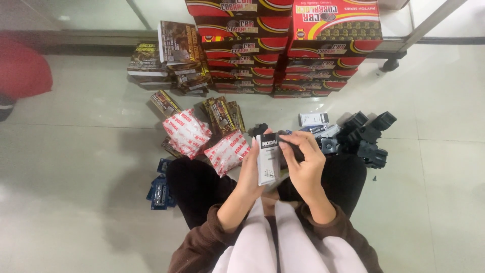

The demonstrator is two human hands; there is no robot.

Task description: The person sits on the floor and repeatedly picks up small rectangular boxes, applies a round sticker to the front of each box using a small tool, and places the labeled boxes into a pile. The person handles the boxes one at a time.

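Observation:
I sit on the floor and hold a small white card pack with a black top [268, 161] in front of my knees. My left hand [249, 172] grips the pack along its left side. My right hand [303, 162] pinches the pack's black top edge, with a small dark object partly hidden under its fingers. Two white-and-red plastic bags [186, 132] lie just left of my hands. A pile of black plastic parts [365, 137] lies to the right.
Stacks of red-and-black boxes [283, 45] stand ahead, with brown boxes [174, 55] and loose brown packs [222, 115] to their left. Small blue packs [160, 189] lie by my left knee. A white-and-black small box [313, 119] lies near the black parts. A red object [22, 71] is at far left.

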